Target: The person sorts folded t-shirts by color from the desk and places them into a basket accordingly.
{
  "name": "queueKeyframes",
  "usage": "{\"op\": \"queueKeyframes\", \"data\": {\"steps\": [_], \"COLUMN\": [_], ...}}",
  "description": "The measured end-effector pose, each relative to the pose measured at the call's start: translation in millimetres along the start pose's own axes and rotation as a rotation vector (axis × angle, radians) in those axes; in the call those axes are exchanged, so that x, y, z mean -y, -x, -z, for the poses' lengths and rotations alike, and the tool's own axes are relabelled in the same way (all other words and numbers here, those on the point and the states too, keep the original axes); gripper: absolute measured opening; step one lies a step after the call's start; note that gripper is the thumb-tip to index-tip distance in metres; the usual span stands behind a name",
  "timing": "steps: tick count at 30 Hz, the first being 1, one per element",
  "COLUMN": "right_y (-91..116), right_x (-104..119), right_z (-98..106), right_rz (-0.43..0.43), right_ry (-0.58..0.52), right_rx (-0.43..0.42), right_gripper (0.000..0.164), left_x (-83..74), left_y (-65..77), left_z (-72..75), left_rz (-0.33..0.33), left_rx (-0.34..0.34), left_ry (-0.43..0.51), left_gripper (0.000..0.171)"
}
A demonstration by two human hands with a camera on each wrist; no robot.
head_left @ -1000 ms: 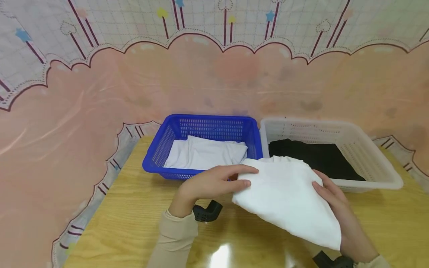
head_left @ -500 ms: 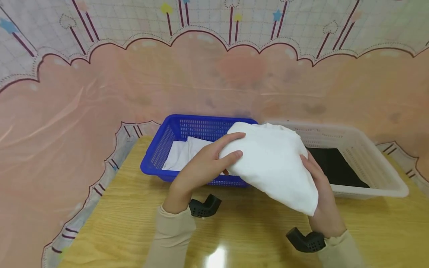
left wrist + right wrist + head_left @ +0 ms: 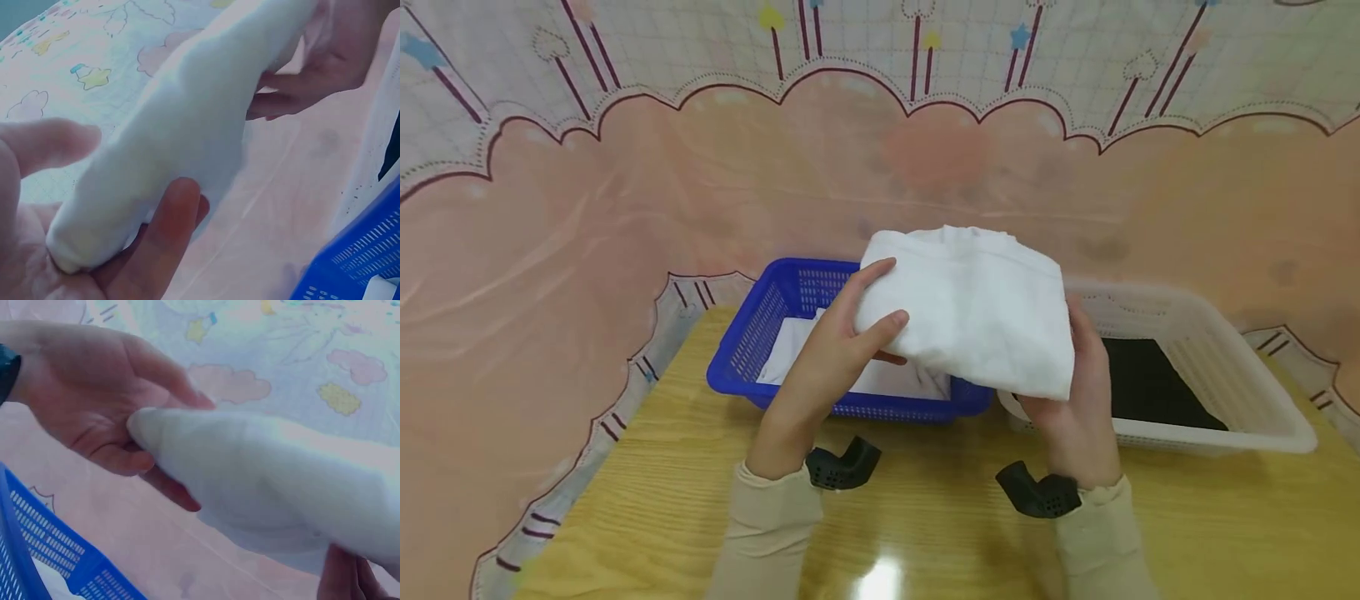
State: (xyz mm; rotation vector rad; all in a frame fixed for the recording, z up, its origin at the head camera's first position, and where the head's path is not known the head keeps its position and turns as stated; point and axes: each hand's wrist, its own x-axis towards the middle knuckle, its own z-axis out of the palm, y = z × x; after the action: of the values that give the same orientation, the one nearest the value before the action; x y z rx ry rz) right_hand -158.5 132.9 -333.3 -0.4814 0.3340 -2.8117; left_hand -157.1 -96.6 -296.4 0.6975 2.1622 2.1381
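A folded white garment (image 3: 970, 308), its collar-like edge at the far side, is held up between both hands above the baskets. My left hand (image 3: 842, 333) grips its left end, thumb and index finger on top and other fingers beneath, as the left wrist view also shows. At the right end, my right hand (image 3: 1082, 392) holds the cloth; its fingers are partly hidden behind and under it. Below the garment stands a blue basket (image 3: 737, 379), with folded white cloth (image 3: 917, 383) inside.
To the right of the blue basket is a white basket (image 3: 1273, 408) containing folded black cloth (image 3: 1157, 383). Both stand on a wooden table (image 3: 662, 483). A patterned curtain (image 3: 625, 192) hangs behind. Each wrist wears a black device (image 3: 842, 465).
Both hands have lifted the white garment up and to the left, from before the gap between the baskets to over the blue basket's right side. It has turned to lie more level.
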Motion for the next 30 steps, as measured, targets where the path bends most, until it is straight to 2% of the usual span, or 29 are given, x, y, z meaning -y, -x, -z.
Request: {"op": "queueKeyframes", "data": {"steps": [2, 5, 9, 12, 17, 24, 27, 30], "right_y": [-4, -7, -8, -12, -22, -31, -33, -35], "right_x": [-1, -5, -13, -17, -22, -28, -28, -29], "right_z": [0, 3, 7, 13, 28, 48, 54, 56], "right_rz": [0.008, 0.016, 0.052, 0.095, 0.141, 0.207, 0.218, 0.209], "right_ry": [-0.048, 0.009, 0.277, 0.491, 0.642, 0.706, 0.727, 0.796], "right_rx": [0.010, -0.011, -0.060, -0.055, -0.071, -0.189, -0.200, -0.204], "right_gripper": [0.030, 0.032, 0.033, 0.041, 0.050, 0.060, 0.060, 0.058], "left_x": [2.0, 5.1, 10.6, 18.9, 37.1, 51.1, 54.6, 55.9], "left_y": [-0.9, -2.9, -5.7, -8.4, -15.1, -21.3, -23.2, -24.0], "left_z": [-0.2, 0.8, 4.9, 9.5, 15.3, 17.0, 17.6, 20.0], "left_rz": [0.005, 0.011, 0.015, 0.012, 0.009, -0.039, -0.050, -0.044], "left_rx": [-0.014, -0.033, -0.047, -0.043, -0.038, -0.079, -0.094, -0.105], "left_ry": [0.016, 0.022, 0.000, -0.036, -0.166, -0.416, -0.477, -0.525], "left_gripper": [0.056, 0.056, 0.054, 0.051, 0.045, 0.037, 0.039, 0.041]}}
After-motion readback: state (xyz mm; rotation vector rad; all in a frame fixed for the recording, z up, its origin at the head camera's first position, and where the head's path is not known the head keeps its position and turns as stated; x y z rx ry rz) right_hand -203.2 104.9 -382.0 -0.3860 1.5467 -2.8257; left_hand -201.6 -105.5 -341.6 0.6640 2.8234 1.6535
